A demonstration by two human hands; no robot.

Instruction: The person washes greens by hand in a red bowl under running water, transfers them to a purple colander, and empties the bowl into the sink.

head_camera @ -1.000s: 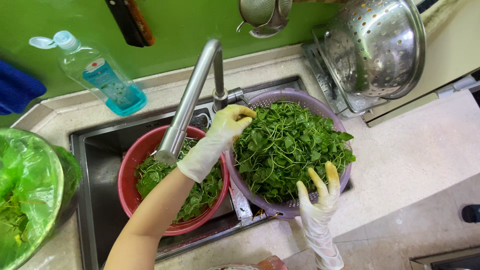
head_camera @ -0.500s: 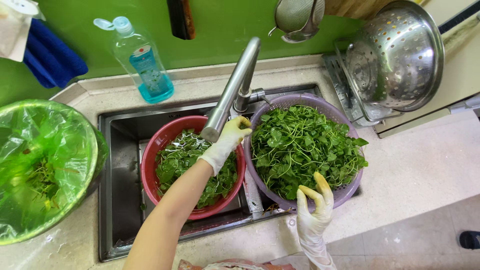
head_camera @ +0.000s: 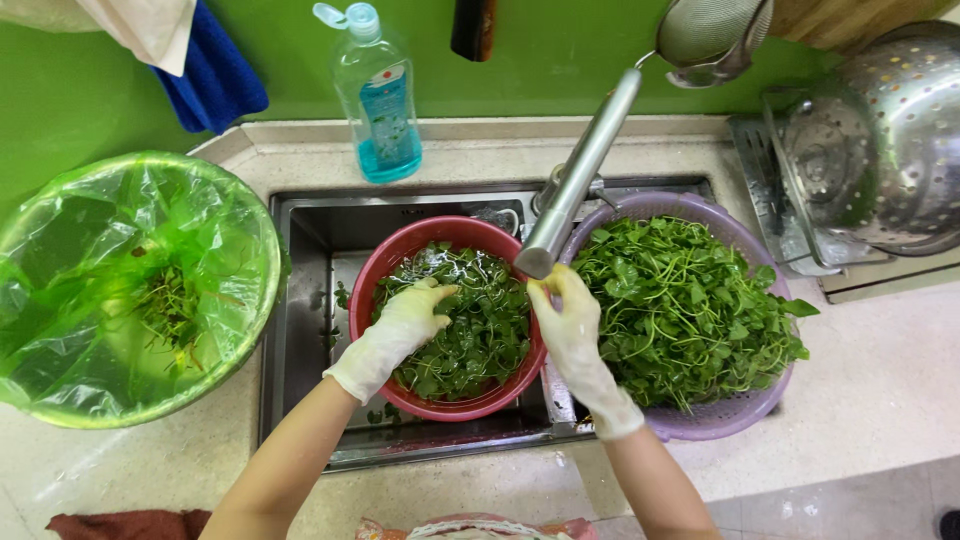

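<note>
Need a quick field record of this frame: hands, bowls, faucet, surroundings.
left hand: gloved, resting on wet greens in the red basin
right hand: gloved, at the red basin's right rim, below the faucet spout
purple colander: right of the basin, heaped with leafy greens
sink: steel, holds the red basin
left counter: green bin lined with plastic bag, scraps inside
back ledge: soap bottle

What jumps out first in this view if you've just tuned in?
Two bowls heaped with leafy greens: a red bowl in the sink and a purple colander to its right. The gloved left hand rests on the red bowl's greens, the right hand beneath the tap. A green-bagged bin sits far left.
</note>
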